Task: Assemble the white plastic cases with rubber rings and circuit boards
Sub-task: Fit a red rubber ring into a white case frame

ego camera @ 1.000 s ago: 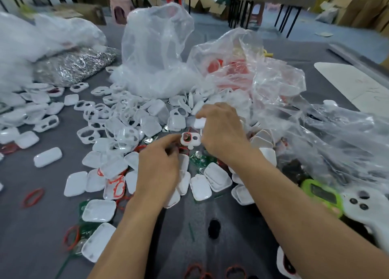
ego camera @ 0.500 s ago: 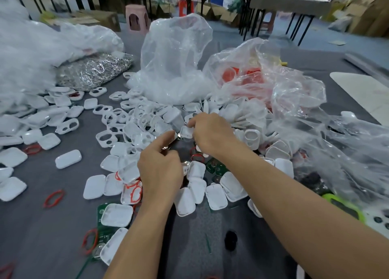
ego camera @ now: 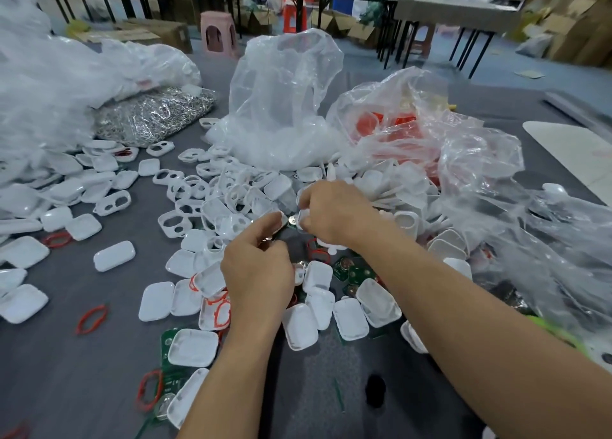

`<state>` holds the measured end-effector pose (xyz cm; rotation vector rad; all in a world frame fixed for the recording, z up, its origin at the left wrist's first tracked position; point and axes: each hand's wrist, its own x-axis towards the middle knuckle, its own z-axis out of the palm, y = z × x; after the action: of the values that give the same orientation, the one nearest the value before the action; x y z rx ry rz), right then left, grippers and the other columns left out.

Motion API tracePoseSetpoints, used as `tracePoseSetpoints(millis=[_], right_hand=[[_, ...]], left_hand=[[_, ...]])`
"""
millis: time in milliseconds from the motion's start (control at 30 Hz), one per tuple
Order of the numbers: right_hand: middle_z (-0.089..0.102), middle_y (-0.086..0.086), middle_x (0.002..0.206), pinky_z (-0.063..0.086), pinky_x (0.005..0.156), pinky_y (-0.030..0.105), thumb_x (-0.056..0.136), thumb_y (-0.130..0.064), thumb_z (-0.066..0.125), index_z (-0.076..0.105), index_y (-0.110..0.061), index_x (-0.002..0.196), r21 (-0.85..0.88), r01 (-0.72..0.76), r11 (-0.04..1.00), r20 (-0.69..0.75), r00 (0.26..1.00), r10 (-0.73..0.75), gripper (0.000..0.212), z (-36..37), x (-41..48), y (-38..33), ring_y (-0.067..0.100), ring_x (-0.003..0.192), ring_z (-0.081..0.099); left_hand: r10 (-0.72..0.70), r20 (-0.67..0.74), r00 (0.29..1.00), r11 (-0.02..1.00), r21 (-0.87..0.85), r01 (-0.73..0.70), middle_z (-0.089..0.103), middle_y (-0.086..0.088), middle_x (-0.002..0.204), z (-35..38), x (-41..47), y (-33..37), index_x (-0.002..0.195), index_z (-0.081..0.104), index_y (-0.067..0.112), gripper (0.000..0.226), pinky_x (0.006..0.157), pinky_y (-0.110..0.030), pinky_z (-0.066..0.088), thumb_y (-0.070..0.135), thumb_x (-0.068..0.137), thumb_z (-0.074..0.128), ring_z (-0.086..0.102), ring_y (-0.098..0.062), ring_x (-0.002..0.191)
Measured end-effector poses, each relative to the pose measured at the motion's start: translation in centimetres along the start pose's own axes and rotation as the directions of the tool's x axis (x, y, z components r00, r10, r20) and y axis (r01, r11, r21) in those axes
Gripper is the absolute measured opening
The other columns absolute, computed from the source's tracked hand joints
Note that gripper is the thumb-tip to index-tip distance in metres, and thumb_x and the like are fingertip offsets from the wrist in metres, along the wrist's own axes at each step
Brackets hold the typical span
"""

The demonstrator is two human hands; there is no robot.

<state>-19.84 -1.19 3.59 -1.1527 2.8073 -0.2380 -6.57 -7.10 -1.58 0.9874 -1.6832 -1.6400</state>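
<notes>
Right hand (ego camera: 334, 213) grip pinches a small white case part (ego camera: 302, 219). Left hand (ego camera: 256, 273) grip is curled just beside it; can't tell what it holds. Green circuit boards (ego camera: 351, 271) lie below the right grip. Risk: a loose pinch drops the part into the case pile (ego camera: 231, 213).

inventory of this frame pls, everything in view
cases: many, white, strewn across table centre and left
rings: several, red, loose among the cases
boards: several, green, under cases near the hands
bags: at least three, clear, behind the pile; right one holds red parts
metal parts: one bagful, silver, far left
table: one, grey
stool: one, pink, behind table
boxes: several, brown, floor behind
left hand: fingers curled over the pile; what it holds is unclear
right hand: grips a case
</notes>
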Motion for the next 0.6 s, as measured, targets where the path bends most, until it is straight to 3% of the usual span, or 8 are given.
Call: tracePoseSetpoints(millis=[100,133,200,233,300,400,500,600], right_hand=[[0.076,-0.015,0.080,0.061,0.079,0.032,0.087,-0.022,0.073,0.082,-0.021,0.094,0.217,-0.010,0.976,0.106,0.994,-0.014,0.012,-0.8,-0.2,0.9,0.012,0.077,0.070],[0.076,-0.017,0.079,0.060,0.080,0.028,0.087,-0.018,0.072,0.084,-0.023,0.092,0.287,-0.016,0.958,0.065,0.998,-0.003,0.014,-1.2,0.0,1.2,0.007,0.070,0.068],[0.078,-0.007,0.094,0.058,0.086,0.025,0.089,-0.006,0.065,0.084,-0.022,0.095,0.330,-0.026,0.944,-0.109,0.992,0.065,0.025,-1.5,1.2,1.9,0.007,0.077,0.067],[0.078,-0.002,0.101,0.057,0.090,0.027,0.091,-0.002,0.063,0.082,-0.021,0.099,0.314,-0.039,0.949,-0.143,0.986,0.088,0.029,-1.3,1.9,2.1,0.012,0.087,0.069],[0.075,0.003,0.115,0.056,0.096,0.032,0.091,0.001,0.060,0.078,-0.020,0.111,0.220,-0.030,0.975,-0.078,0.996,0.048,0.034,-0.8,3.0,2.1,0.020,0.104,0.068],[0.069,0.008,0.126,0.051,0.092,0.031,0.087,0.004,0.058,0.069,-0.022,0.128,0.045,0.021,0.999,-0.007,1.000,-0.021,0.050,0.1,3.8,2.2,0.030,0.115,0.063],[0.072,0.003,0.117,0.046,0.095,0.034,0.088,-0.004,0.062,0.074,-0.027,0.115,-0.101,0.037,0.994,-0.151,0.987,-0.052,0.037,0.1,3.6,2.3,0.027,0.110,0.065],[0.073,0.002,0.111,0.052,0.095,0.037,0.093,-0.005,0.058,0.077,-0.025,0.105,0.024,-0.015,1.000,-0.171,0.985,0.019,0.031,0.1,3.0,2.7,0.026,0.103,0.067]], left_hand=[[0.006,-0.006,1.000,1.000,-0.002,-0.006,0.071,0.036,0.095,0.0,-0.1,0.1,0.095,0.077,0.045,0.050,0.098,-0.037,0.057,0.016,0.064,0.049,0.065,0.013,0.095],[0.009,-0.010,1.000,1.000,-0.003,-0.009,0.072,0.036,0.095,0.0,-0.1,0.1,0.096,0.077,0.044,0.051,0.098,-0.037,0.057,0.017,0.064,0.049,0.065,0.013,0.095],[0.010,-0.013,1.000,1.000,-0.003,-0.010,0.071,0.037,0.095,0.0,-0.1,0.1,0.096,0.077,0.045,0.050,0.097,-0.036,0.057,0.018,0.065,0.049,0.065,0.014,0.096],[0.009,-0.012,1.000,1.000,-0.003,-0.009,0.071,0.037,0.095,0.0,-0.1,0.0,0.096,0.077,0.046,0.050,0.097,-0.036,0.057,0.018,0.066,0.049,0.065,0.014,0.097],[0.001,-0.009,1.000,1.000,-0.006,-0.001,0.070,0.038,0.095,-0.1,-0.2,0.1,0.094,0.076,0.047,0.048,0.097,-0.036,0.058,0.019,0.066,0.048,0.065,0.013,0.097],[-0.003,-0.002,1.000,1.000,-0.016,0.002,0.071,0.037,0.095,-0.1,-0.2,0.2,0.089,0.075,0.049,0.046,0.092,-0.039,0.060,0.018,0.067,0.049,0.068,0.008,0.096],[-0.012,-0.004,1.000,1.000,-0.027,0.012,0.072,0.034,0.097,-0.1,-0.2,0.1,0.093,0.077,0.046,0.048,0.090,-0.042,0.060,0.016,0.068,0.049,0.069,0.003,0.098],[-0.022,0.008,1.000,1.000,-0.015,0.022,0.073,0.033,0.096,0.0,-0.4,0.3,0.096,0.077,0.045,0.049,0.091,-0.040,0.061,0.017,0.067,0.049,0.068,0.009,0.094]])
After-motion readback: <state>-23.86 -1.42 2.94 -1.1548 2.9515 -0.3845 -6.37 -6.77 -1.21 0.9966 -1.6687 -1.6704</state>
